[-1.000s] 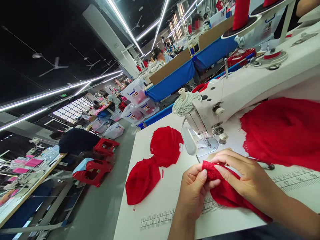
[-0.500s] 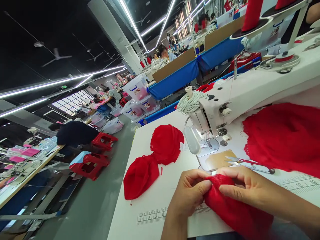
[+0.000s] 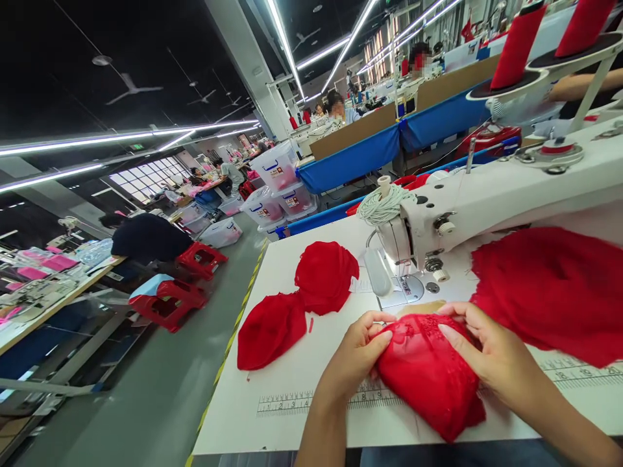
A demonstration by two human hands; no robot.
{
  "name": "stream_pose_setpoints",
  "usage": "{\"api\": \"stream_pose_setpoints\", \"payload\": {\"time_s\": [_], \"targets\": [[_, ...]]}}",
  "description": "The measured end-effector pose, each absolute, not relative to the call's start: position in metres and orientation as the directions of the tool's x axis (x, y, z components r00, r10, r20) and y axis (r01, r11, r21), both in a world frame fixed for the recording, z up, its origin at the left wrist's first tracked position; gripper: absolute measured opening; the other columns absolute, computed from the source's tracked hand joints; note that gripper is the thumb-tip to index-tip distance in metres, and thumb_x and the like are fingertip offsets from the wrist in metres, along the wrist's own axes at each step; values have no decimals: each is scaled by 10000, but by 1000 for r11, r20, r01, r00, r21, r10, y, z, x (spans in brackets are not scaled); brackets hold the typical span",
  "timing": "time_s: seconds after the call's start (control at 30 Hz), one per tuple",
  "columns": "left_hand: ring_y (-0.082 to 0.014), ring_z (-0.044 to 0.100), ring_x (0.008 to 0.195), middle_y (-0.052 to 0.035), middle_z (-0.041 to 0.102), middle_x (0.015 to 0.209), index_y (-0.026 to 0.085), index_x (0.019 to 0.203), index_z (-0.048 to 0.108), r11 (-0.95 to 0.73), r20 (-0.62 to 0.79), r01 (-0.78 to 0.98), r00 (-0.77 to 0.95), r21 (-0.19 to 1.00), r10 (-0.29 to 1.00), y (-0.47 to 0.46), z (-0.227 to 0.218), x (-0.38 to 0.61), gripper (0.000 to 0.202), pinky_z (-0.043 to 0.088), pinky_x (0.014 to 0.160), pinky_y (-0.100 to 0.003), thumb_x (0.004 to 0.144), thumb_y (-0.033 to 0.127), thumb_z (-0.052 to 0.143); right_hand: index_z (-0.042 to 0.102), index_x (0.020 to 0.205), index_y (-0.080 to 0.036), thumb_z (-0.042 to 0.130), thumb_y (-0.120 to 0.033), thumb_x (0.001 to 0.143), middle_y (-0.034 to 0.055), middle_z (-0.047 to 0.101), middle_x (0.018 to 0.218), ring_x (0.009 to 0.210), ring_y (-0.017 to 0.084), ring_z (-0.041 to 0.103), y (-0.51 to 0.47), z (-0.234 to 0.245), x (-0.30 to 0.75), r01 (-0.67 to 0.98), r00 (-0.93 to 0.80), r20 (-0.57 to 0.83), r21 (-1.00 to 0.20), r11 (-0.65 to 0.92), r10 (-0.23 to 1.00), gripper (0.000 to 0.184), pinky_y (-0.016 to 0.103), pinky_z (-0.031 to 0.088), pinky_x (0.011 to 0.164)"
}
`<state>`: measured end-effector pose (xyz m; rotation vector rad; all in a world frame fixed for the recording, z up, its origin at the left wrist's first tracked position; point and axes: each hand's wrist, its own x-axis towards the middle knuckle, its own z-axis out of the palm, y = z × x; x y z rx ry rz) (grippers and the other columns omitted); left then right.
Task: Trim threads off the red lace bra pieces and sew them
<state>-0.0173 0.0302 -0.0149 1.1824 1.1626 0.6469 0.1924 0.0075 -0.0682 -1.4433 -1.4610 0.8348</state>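
Observation:
A red lace bra cup (image 3: 428,376) is spread between my two hands near the table's front edge. My left hand (image 3: 357,347) pinches its upper left edge between thumb and fingers. At the upper right edge, my right hand (image 3: 472,344) grips it, thumb lying on the lace. Just beyond the hands stands the sewing machine (image 3: 491,201), its needle area (image 3: 406,285) lit. A tan card (image 3: 421,309) shows partly behind the cup. To the left lie two joined red cups (image 3: 272,329) with a white label (image 3: 360,284) at their right edge.
A heap of red fabric (image 3: 549,292) lies right of the machine. Pale green cord (image 3: 384,204) is wound on a post at the machine head. Red thread cones (image 3: 518,45) stand above. A printed ruler (image 3: 282,403) runs along the white table (image 3: 243,428). Clear bins (image 3: 275,168) are stacked beyond.
The red cup has gone from bunched to spread out, lace side showing. My hands have moved apart. The snips seen by the right hand earlier are now hidden.

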Motion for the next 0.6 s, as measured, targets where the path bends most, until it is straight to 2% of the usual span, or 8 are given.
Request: {"api": "stream_pose_setpoints", "payload": {"time_s": [0.1,0.17,0.27,0.33,0.4,0.47,0.53,0.6], "targets": [[-66,364,442,49,483,606,153,833,628,243,-289,201,245,949,926,31,-18,-13,311,274,393,-199,778,459,640,585,1038,-263,502,-415,926,48,745,994,845,222,725,4,-71,195,510,117,242,-847,151,963,207,327,579,726],[-72,380,458,39,490,615,148,764,619,218,-262,208,215,954,941,31,-20,-13,319,288,401,-202,783,467,626,566,1075,-249,475,-430,943,75,735,990,824,239,727,4,-70,204,610,98,383,-752,248,919,243,349,584,700],[-70,373,443,42,493,587,141,769,641,205,-246,196,218,959,944,31,-22,-13,318,272,412,-206,795,458,620,572,1068,-187,385,-393,972,178,704,1003,868,350,698,7,-66,226,844,-67,623,-382,378,779,294,474,551,697],[-71,368,432,50,475,545,143,758,650,213,-250,169,240,962,938,31,-22,-13,317,270,431,-211,805,455,617,597,1015,-173,352,-327,963,204,702,969,794,386,683,9,-65,241,910,-254,601,-117,398,757,294,490,513,586],[-90,425,493,34,516,566,143,746,664,214,-243,137,254,967,936,30,-21,-12,280,316,488,-217,783,420,657,619,942,-172,336,-277,949,197,702,886,695,361,672,10,-65,249,906,-361,558,20,422,748,302,458,478,507],[-125,494,607,3,588,640,138,747,687,192,-217,120,247,974,944,30,-22,-11,224,369,578,-230,738,361,713,628,874,-179,349,-244,944,171,693,832,651,320,660,10,-66,251,902,-388,551,62,427,739,295,428,468,497],[-153,527,693,-19,631,697,134,746,706,168,-192,117,233,979,953,30,-23,-9,192,392,651,-247,718,322,731,619,804,-207,359,-230,944,130,681,798,620,284,637,11,-66,248,908,-361,564,31,419,742,296,401,446,485],[-163,539,715,-26,647,714,135,753,719,163,-183,105,219,981,958,30,-24,-9,182,398,678,-254,729,315,718,591,729,-247,386,-263,933,85,662,741,579,267,605,12,-65,246,885,-268,583,-165,435,767,290,385,401,457]]}}
